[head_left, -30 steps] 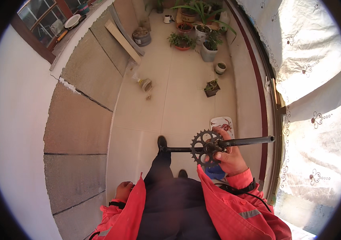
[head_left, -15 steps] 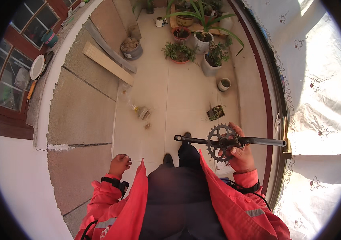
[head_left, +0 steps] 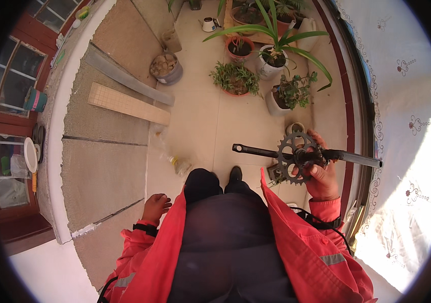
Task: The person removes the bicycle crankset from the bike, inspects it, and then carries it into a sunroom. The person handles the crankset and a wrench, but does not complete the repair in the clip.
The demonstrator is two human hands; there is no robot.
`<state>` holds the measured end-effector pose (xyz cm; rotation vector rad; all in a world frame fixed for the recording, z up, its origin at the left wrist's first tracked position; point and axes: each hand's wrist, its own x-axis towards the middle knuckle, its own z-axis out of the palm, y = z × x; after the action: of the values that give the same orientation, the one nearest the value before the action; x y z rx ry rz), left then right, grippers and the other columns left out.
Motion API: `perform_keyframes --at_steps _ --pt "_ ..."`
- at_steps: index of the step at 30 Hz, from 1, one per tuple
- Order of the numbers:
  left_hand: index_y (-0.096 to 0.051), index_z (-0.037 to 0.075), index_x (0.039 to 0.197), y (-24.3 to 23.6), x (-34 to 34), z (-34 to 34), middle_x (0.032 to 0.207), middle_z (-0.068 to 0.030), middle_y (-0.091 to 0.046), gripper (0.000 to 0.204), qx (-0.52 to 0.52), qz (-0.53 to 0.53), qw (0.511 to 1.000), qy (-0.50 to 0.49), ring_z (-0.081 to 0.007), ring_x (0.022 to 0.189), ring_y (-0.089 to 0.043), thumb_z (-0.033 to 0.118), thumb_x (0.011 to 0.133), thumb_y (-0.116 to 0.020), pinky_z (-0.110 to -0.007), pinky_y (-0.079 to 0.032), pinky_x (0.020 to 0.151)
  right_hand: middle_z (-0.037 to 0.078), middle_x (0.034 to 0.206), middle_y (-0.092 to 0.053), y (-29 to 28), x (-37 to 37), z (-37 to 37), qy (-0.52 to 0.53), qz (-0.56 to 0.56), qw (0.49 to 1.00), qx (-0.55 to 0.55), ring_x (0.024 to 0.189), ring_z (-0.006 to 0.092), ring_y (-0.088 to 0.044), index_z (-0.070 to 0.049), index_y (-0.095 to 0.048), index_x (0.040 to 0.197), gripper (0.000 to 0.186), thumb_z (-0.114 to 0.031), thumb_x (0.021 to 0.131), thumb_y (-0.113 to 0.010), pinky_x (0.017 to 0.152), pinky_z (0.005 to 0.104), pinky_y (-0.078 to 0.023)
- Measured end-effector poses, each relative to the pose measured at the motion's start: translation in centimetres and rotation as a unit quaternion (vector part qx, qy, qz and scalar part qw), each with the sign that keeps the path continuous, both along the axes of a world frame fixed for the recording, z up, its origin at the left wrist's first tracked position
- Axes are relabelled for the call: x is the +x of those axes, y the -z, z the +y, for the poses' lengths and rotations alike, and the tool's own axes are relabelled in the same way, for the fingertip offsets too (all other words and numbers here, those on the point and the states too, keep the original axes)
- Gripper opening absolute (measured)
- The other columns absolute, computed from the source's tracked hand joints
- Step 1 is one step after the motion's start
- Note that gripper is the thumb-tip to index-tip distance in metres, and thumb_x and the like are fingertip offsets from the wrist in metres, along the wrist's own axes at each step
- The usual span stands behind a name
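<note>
A bicycle crankset (head_left: 287,160) with a dark toothed chainring and black crank arms is in my right hand (head_left: 323,178). The fingers wrap round its middle behind the chainring, and the thumb presses on the near side. One crank arm points left and the other points right toward the window frame. Low on the left hangs my left hand (head_left: 156,207), empty, its fingers loosely curled and a little apart. It touches nothing.
Potted plants (head_left: 235,80) stand on the tiled floor ahead. A bucket of stones (head_left: 166,68) and a tiled plank (head_left: 127,103) are by the left wall. A plastic bottle (head_left: 181,165) lies near my feet. Patterned curtain (head_left: 402,151) hangs on the right.
I have stepped forward along the floor, so the plants and bottle are nearer. My right hand has carried the crankset along, still gripped. The left hand stays empty at my side.
</note>
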<state>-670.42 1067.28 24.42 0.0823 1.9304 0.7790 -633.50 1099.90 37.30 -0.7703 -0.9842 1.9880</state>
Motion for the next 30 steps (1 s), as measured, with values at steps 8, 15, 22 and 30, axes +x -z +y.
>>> perform_keyframes --at_steps 8,15,22,30 --pt "-0.055 -0.005 0.122 2.0 -9.8 14.0 0.108 -0.0156 -0.067 0.04 -0.012 -0.013 1.0 0.024 -0.0238 0.091 -0.069 0.023 0.095 -0.061 -0.033 -0.057 0.075 0.006 0.111 -0.057 1.5 -6.4 12.3 0.075 -0.014 0.996 -0.038 0.086 0.0247 -0.068 -0.006 -0.028 0.152 0.103 -0.015 0.069 -0.089 0.065 0.0359 -0.061" --pt "-0.056 -0.004 0.12 4.0 -22.7 27.3 0.106 -0.0147 -0.067 0.037 0.021 -0.043 0.997 0.055 -0.0218 0.088 -0.069 0.024 0.096 -0.061 -0.033 -0.056 0.073 0.016 0.119 -0.062 -0.3 -16.2 21.9 0.13 -0.056 0.989 0.047 0.081 0.0203 -0.066 0.0 -0.02 0.153 0.111 -0.036 0.072 -0.088 0.068 0.0265 -0.055" --pt "-0.055 -0.004 0.122 3.7 -31.9 37.9 0.108 -0.0141 -0.067 0.038 0.024 -0.047 0.997 0.052 -0.0213 0.091 -0.069 0.024 0.096 -0.061 -0.031 -0.054 0.075 0.015 0.114 -0.064 -2.5 -21.5 30.3 0.178 -0.086 0.978 0.065 0.078 0.0229 -0.068 0.003 -0.019 0.152 0.118 -0.041 0.069 -0.09 0.07 0.0277 -0.055" --pt "-0.054 -0.003 0.123 3.7 -34.9 47.9 0.11 -0.0143 -0.067 0.039 -0.004 -0.053 0.995 0.083 -0.0219 0.094 -0.068 0.026 0.097 -0.061 -0.033 -0.054 0.078 0.016 0.114 -0.064 -1.7 -24.4 39.5 0.208 -0.071 0.973 0.074 0.079 0.0221 -0.067 0.003 -0.018 0.153 0.119 -0.042 0.069 -0.09 0.07 0.0267 -0.055"
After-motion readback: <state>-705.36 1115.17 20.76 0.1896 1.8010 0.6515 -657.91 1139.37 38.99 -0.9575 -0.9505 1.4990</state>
